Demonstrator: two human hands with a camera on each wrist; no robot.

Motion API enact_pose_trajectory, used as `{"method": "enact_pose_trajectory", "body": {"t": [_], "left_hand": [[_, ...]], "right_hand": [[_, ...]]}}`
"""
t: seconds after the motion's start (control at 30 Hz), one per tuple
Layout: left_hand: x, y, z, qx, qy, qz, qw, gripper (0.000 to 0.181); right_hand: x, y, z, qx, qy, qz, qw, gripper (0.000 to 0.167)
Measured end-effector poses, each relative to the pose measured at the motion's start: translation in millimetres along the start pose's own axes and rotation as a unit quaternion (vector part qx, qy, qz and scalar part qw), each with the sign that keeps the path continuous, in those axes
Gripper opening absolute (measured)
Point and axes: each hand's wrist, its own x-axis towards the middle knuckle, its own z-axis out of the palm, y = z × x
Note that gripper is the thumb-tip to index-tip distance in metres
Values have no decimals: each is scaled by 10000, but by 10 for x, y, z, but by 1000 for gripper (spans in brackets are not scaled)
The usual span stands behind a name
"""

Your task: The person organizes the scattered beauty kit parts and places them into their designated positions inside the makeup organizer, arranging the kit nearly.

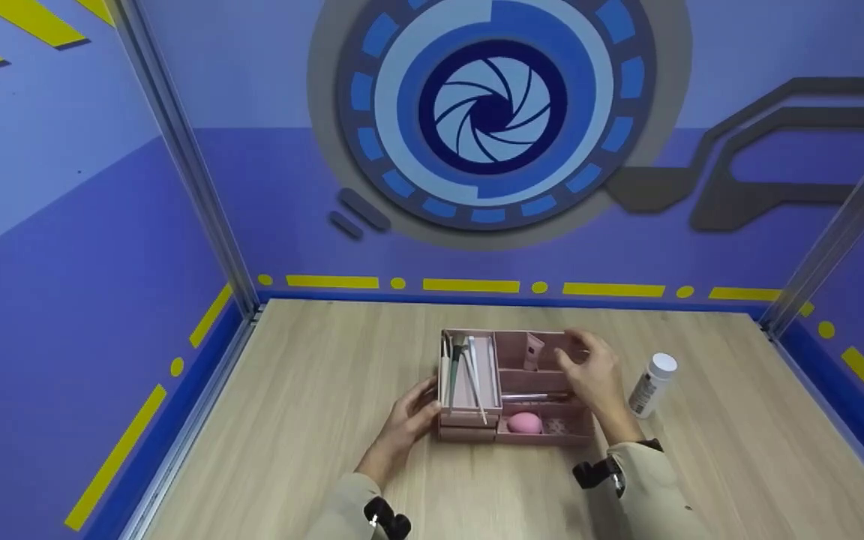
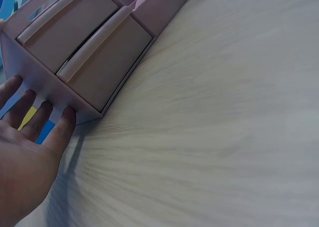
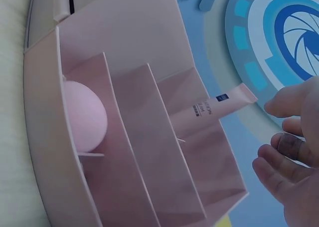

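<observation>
A pink desktop organizer (image 1: 544,439) sits on the table, with two drawers (image 2: 107,57) at its left front. My left hand (image 1: 406,420) has its fingertips against the organizer's left side, fingers spread. Above the back right compartment is my right hand (image 1: 591,375), its fingers slightly bent and nothing visible in them. A pink tube (image 3: 214,107) stands tilted in the back compartment, its end close to the right fingertips but apart from them. The front compartment holds a pink egg-shaped sponge (image 1: 525,423); a brush (image 1: 535,397) lies in the middle one. Several brushes (image 1: 456,367) lie in the top left tray.
A white bottle (image 1: 651,386) with a white cap stands right of the organizer, near the right forearm. The wooden table (image 1: 312,375) is bordered by blue panels (image 1: 282,210) at the back and both sides.
</observation>
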Motion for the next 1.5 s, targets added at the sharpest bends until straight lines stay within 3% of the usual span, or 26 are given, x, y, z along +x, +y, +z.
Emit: {"method": "enact_pose_trajectory", "body": {"t": [0.6, 0.97, 1.23, 1.5], "left_hand": [[-23, 14, 15, -186, 177, -200, 9995, 66], [-10, 11, 16, -130, 102, -107, 9998, 64], [0, 1, 17, -40, 24, -2, 10000, 64], [-1, 10, 24, -104, 111, -103, 9998, 66]], "right_hand": [[56, 33, -215, -165, 294, -323, 9989, 37], [79, 74, -362, -61, 505, -550, 9972, 37], [83, 91, -492, -208, 509, -361, 9978, 40], [85, 103, -562, -264, 489, -181, 9983, 39]]}}
